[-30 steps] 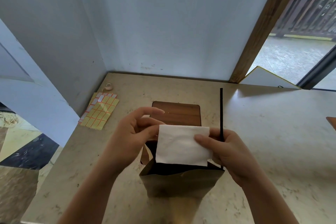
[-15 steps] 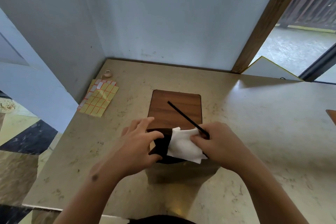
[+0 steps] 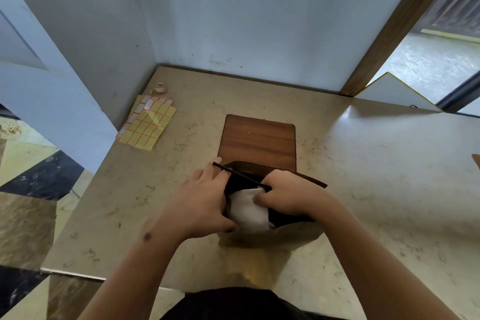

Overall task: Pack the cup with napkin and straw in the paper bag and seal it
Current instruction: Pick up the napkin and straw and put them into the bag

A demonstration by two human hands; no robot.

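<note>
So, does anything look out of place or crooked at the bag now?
Yes: the black straw lies slanted across the open mouth of the paper bag, its far end sticking out past the left rim instead of inside. The white napkin is going in normally.

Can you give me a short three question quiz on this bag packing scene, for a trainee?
1. True or false: the black straw lies fully inside the paper bag.
2. Which hand pushes the white napkin into the bag? A left hand; B right hand.
3. Fill in: the sticker sheet lies on the counter near the ____ wall.

Key: 1 false, its end sticks out over the left fingers; 2 B; 3 left.
</note>
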